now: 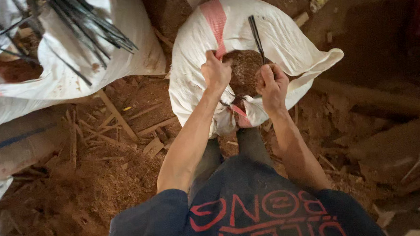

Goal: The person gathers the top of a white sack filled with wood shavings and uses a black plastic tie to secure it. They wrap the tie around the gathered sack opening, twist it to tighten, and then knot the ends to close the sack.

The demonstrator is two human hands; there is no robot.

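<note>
Sawdust (103, 186) and splintered wood scraps (119, 122) cover the dirt floor all around me, reddish-brown and loose. Nearest, my dark shirt with red print fills the bottom of the view, and both my bare forearms run forward from it. Just ahead, a white woven sack (193, 80) with a pink stripe stands upright between my legs, its mouth open and packed with brown sawdust to the brim. My left hand (215, 72) is clenched on the near-left edge of the sack's mouth, gripping the cloth beside the pink stripe. My right hand (272, 83) is closed on the opposite edge of the mouth and also grasps a thin dark strap (256, 36), which rises from my fist and lies across the far side of the sack. Left of this, a second white sack (64, 77) lies on its side, with a bundle of thin dark straps (90, 26) spread over its top. Farther right, the ground falls into shadow.
</note>
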